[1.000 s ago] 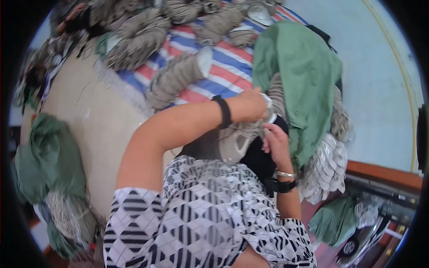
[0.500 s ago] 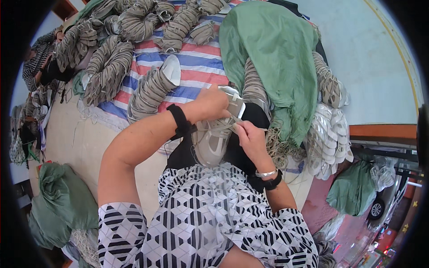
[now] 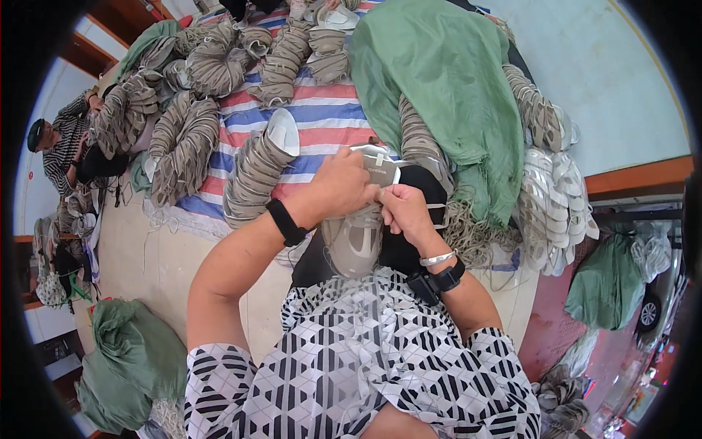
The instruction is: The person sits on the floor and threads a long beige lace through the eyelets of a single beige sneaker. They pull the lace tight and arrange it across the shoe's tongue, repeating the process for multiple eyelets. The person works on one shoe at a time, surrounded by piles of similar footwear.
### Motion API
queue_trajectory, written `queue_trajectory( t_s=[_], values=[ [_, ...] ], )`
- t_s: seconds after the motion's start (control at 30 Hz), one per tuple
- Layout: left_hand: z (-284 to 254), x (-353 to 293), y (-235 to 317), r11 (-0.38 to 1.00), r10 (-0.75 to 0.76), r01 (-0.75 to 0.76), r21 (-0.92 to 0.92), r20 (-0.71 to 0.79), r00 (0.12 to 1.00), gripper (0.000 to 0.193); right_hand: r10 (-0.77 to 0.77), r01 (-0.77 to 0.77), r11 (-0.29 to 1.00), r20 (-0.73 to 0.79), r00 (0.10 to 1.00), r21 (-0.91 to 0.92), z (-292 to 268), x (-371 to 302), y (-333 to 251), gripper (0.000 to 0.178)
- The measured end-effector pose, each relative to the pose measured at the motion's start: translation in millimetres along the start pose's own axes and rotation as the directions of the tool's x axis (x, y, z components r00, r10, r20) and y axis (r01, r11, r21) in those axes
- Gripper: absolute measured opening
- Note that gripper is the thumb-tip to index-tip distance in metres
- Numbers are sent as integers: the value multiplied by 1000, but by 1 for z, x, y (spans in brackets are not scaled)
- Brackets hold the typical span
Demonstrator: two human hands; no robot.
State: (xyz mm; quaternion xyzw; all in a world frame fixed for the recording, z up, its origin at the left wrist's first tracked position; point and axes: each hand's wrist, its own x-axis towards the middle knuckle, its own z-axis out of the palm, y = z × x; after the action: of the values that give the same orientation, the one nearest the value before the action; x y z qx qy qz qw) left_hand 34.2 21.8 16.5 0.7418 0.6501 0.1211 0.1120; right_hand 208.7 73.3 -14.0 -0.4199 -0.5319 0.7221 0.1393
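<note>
A grey-beige shoe upper (image 3: 355, 245) rests on my lap, its toe toward me. Its tongue (image 3: 379, 170) stands up at the far end with a pale edge. My left hand (image 3: 342, 184) is closed, pinching the shoelace near the base of the tongue. From the right, my right hand (image 3: 406, 212) meets it, thumb and fingers pressed together on the lace. A pale length of shoelace (image 3: 436, 205) sticks out beyond my right hand. Most of the lace between the fingers is hidden, and so are the eyelets.
A stack of nested shoe uppers (image 3: 256, 172) lies on the striped sheet (image 3: 329, 113). More bundles (image 3: 216, 66) sit farther back. A green sack (image 3: 446, 88) covers another stack, beside loose laces (image 3: 472, 234). Another person (image 3: 66, 146) sits at far left.
My hands have come together at the tongue, the right hand moving up and left to the left hand. The view has shifted slightly, showing more of the person at left.
</note>
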Motion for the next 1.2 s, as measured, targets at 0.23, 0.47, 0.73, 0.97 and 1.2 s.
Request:
queue_trajectory(
  t_s=[0.23,0.47,0.73,0.97,1.2],
  values=[
    [1,-17,-39,710,-85,-174,-682,-328,941,22,43,-290,734,384,922,614,-43,-12,7,13],
    [-51,-108,-144,-341,-746,-498,-797,-93,660,22,-143,52,633,51,988,772,-138,-60,37,8],
    [-55,-22,-102,-376,-788,-491,-786,-7,615,25,-567,103,418,171,806,903,-57,14,-21,16],
    [-116,-260,-352,29,-951,-212,-977,-92,296,19,23,319,194,-330,944,928,-266,-16,145,17],
    [-66,-101,-135,412,-774,138,-901,-266,575,30,-32,312,779,-461,887,545,-205,-17,73,17]
  ],
)
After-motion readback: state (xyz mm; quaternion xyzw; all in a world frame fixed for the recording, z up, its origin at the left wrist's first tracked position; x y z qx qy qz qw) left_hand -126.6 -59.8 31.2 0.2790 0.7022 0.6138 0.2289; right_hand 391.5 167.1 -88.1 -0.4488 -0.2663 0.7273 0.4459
